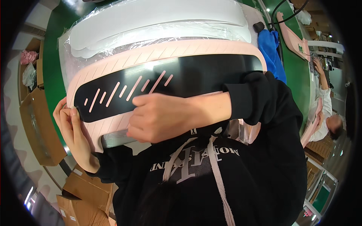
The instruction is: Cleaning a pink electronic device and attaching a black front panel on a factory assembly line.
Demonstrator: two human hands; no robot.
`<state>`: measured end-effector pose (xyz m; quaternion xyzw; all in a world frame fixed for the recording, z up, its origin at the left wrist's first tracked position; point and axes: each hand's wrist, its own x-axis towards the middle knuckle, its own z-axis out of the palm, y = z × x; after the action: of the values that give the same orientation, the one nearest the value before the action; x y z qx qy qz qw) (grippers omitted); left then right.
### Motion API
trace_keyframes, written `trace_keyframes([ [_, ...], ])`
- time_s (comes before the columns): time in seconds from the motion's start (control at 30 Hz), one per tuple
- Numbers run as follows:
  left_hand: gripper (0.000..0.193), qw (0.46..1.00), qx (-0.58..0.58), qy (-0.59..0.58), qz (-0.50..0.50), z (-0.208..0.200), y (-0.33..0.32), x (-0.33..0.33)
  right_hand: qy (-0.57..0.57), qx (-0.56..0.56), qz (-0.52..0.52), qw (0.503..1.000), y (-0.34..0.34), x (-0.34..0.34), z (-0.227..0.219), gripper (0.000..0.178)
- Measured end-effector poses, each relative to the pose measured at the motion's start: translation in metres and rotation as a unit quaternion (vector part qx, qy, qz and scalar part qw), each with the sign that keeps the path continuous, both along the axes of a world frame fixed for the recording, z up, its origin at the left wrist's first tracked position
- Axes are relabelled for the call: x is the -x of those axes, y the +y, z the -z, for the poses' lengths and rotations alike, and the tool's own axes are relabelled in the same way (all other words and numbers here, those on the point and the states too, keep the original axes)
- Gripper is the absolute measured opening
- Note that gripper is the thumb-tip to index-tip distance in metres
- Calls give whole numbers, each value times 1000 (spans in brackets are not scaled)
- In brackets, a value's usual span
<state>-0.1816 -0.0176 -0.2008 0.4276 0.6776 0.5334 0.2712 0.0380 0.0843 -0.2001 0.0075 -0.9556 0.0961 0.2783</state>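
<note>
A long pink plastic panel (166, 48) with diagonal grooves lies across in front of me. Set in it is a glossy black insert (211, 69) marked with several slanted pink bars toward its left half. My left hand (71, 130) grips the panel's left end, the thumb resting by the black insert's corner and the other fingers bent at the outer edge. Across the lower middle, my right hand (156, 116) is closed in a fist over the panel's near rim. Its curled fingers hide whatever they may hold, and the forearm covers part of the insert.
White sheets (162, 20) wrapped in clear plastic lie beyond the panel on a green table (56, 75). A blue cloth (272, 56) and black cables are at the right. Another pink part (292, 39) lies farther off, near a person in white. Cardboard boxes (41, 128) stand left.
</note>
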Motion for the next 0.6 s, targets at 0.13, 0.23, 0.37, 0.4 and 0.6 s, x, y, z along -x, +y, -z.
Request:
trace_keyframes([
  [0.13, 19, 1000, -10, 7, -7, 0, -1, -2, 14, -53, 127, 990, 73, -18, -13, 21],
  [0.23, 19, 999, 13, 34, 0, -4, 2, -5, 18, -109, 182, 977, 90, -27, -13, 19],
  [0.37, 20, 998, 15, 59, -4, -5, 2, -6, 17, -118, 216, 969, 71, -11, -3, 21],
  [0.4, 20, 998, 16, 59, -6, -4, 1, -6, 22, -97, 241, 966, 62, -1, -1, 22],
  [0.6, 19, 998, 26, 55, 0, -1, -1, -2, -7, -42, 66, 997, -21, 45, -7, 21],
])
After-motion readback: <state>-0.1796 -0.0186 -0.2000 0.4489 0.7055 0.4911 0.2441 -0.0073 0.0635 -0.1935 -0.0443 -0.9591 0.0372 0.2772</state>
